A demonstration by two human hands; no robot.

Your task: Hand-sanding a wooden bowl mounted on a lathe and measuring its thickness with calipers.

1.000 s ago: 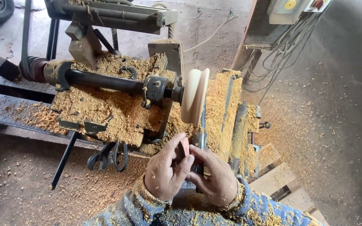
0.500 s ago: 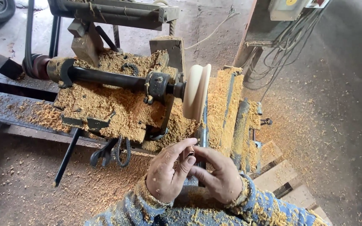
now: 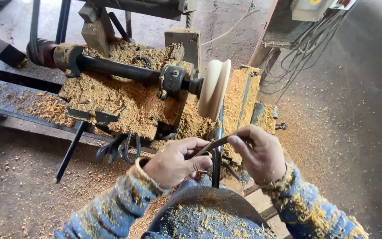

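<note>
Sawdust-caked and dark, an old iron wood lathe (image 3: 124, 95) carried a pale, round wooden disc (image 3: 214, 88) on its spindle — the workpiece sat just above the person's hands. The left hand (image 3: 177, 161) and right hand (image 3: 261, 155) were both closed around a slim, dark metal turning tool (image 3: 213, 144), held between them beside an upright black tool rest (image 3: 217, 150) — sleeves flecked with shavings.
</note>
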